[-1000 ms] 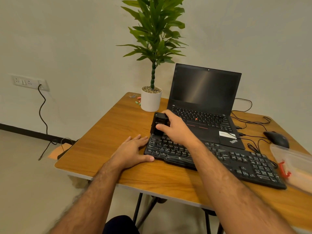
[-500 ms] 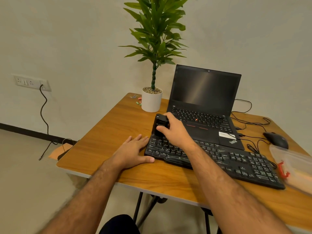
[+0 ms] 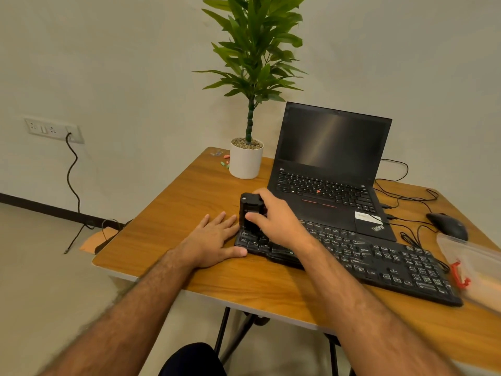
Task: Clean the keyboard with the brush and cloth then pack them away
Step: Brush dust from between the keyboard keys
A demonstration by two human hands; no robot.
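On keyboard (image 3: 352, 256): two hands, one brush (image 3: 250, 210)

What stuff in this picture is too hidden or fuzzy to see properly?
Head view only:
- Brush: its lower end is hidden by the right hand, so no bristles show.
- Keyboard: left-end keys are covered by that hand, and the key labels are blurred.
- Plastic bag: cut off by the right edge; contents unclear.
- Small coloured bits beside the plant pot: too small to identify.
- Cloth: not visible.
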